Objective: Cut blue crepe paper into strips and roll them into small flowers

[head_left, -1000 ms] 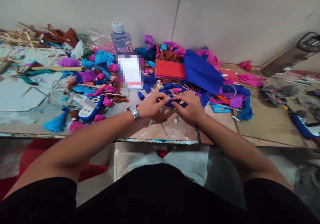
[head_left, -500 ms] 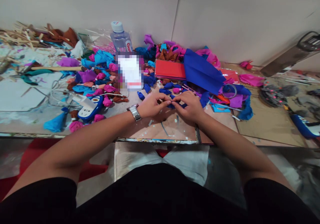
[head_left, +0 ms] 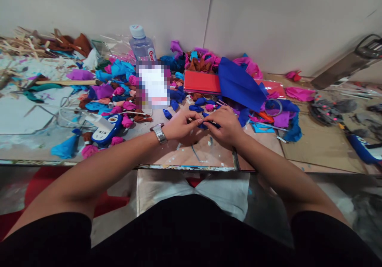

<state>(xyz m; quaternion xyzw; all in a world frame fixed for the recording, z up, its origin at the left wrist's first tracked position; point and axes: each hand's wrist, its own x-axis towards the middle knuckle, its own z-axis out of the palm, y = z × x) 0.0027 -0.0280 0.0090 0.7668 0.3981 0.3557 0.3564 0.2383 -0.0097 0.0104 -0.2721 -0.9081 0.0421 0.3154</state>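
My left hand [head_left: 182, 125], with a metal-banded watch [head_left: 160, 133] on its wrist, pinches thumb against fingers just over the table. Its fingertips meet those of my right hand [head_left: 226, 125], which is closed as well. Between them is a small dark blue piece of crinkled crepe-like paper [head_left: 214, 123], mostly hidden by the fingers. Just beyond the hands lie small twisted blue bundles [head_left: 196, 108] and a pink one [head_left: 210, 107]. A large blue sheet [head_left: 240, 84] leans over a red packet [head_left: 201, 82] behind them.
Colourful crumpled bundles [head_left: 103, 92] fill the left, around a blue-and-white power strip [head_left: 108, 129] with a cable. A bottle [head_left: 141, 46] stands behind a blurred-out phone-like screen [head_left: 154, 84]. A tape roll [head_left: 273, 107] and a tall tumbler [head_left: 334, 70] are to the right.
My fingertips have shifted slightly, with the right fingers a little more curled over the blue piece. The view has moved slightly; the objects on the table have stayed put.
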